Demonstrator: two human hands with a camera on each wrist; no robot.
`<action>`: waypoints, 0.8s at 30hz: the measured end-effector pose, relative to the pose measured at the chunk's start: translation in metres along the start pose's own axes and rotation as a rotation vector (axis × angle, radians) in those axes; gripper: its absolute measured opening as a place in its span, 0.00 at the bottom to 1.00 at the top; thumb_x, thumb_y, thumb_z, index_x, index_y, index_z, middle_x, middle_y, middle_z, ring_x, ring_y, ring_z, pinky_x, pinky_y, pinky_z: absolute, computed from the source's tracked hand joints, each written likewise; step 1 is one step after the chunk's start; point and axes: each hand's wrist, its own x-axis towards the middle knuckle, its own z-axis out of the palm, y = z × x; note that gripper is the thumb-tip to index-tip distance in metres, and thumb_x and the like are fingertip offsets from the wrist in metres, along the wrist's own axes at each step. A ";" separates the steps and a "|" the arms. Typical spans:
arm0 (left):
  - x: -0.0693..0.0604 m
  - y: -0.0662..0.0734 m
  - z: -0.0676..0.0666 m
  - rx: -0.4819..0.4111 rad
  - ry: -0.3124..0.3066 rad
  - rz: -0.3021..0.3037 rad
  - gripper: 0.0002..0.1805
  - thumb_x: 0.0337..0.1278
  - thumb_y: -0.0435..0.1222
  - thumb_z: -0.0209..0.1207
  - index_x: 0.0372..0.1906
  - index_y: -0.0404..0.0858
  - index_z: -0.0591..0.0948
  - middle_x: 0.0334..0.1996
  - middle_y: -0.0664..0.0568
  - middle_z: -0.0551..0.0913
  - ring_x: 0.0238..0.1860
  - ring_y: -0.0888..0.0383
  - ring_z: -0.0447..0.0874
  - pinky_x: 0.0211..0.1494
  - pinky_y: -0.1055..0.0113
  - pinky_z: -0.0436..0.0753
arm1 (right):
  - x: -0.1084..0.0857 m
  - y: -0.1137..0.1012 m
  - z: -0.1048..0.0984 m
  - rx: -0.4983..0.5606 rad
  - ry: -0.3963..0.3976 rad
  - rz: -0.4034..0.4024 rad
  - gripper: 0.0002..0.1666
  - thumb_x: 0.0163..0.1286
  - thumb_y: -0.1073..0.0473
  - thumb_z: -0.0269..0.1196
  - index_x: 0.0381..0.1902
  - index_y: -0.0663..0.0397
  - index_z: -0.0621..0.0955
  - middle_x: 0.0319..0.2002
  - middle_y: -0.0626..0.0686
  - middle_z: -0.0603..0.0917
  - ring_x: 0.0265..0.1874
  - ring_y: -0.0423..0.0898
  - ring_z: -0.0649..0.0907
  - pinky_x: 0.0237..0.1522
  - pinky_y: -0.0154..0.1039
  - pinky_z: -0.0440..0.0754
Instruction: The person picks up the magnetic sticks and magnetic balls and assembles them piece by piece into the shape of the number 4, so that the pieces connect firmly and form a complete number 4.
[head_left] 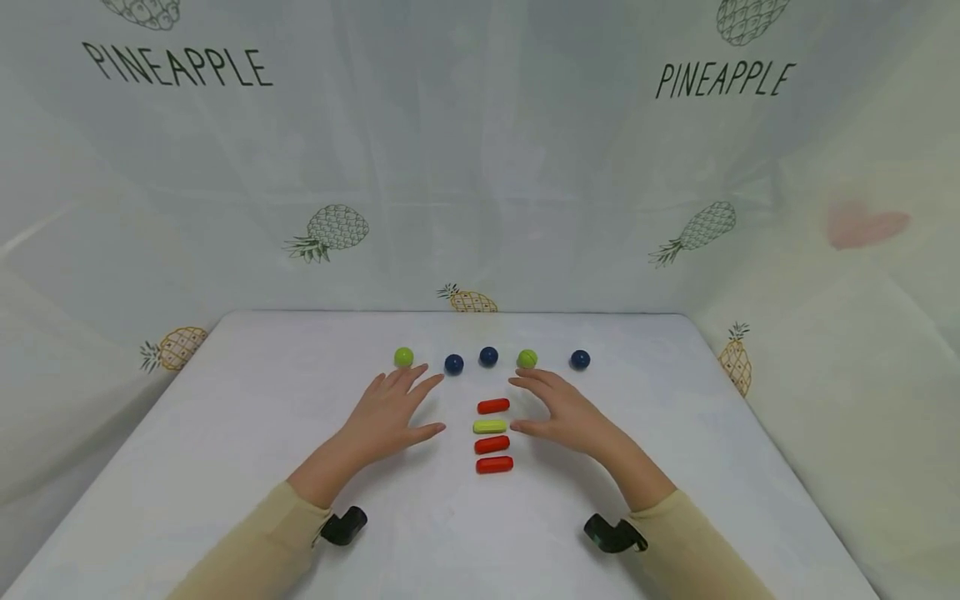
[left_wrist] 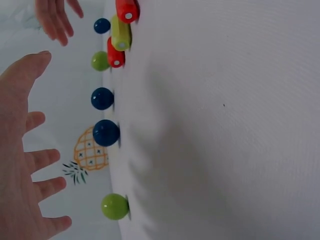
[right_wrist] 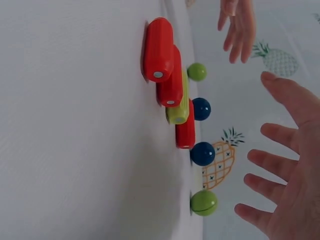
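Observation:
Both hands hover above a white table with fingers spread, holding nothing. My left hand (head_left: pixel 387 414) is nearest a green ball (head_left: pixel 403 357) and a blue ball (head_left: pixel 453 364). Fingers of my right hand (head_left: pixel 558 410) reach toward another green ball (head_left: pixel 527 359). Between the hands lies a column of short rods: a red rod (head_left: pixel 493 406) at the back, a yellow-green rod (head_left: pixel 490 427), then two more red rods, the nearest one (head_left: pixel 494 465) in front. In the right wrist view, a red rod (right_wrist: pixel 159 50) shows a pale round spot on its end.
One more blue ball (head_left: pixel 488 357) sits mid-row and another blue ball (head_left: pixel 580 359) at the row's right end. A pineapple-print curtain (head_left: pixel 480 167) hangs behind and beside the table (head_left: pixel 225 467). Each wrist carries a small black camera (head_left: pixel 344 526).

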 end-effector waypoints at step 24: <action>0.025 0.021 0.016 -0.046 -0.083 -0.036 0.35 0.56 0.57 0.63 0.67 0.49 0.73 0.64 0.47 0.71 0.63 0.48 0.68 0.61 0.49 0.71 | 0.043 -0.005 0.020 0.055 -0.104 0.048 0.21 0.63 0.56 0.70 0.55 0.51 0.83 0.53 0.49 0.81 0.56 0.49 0.76 0.58 0.48 0.73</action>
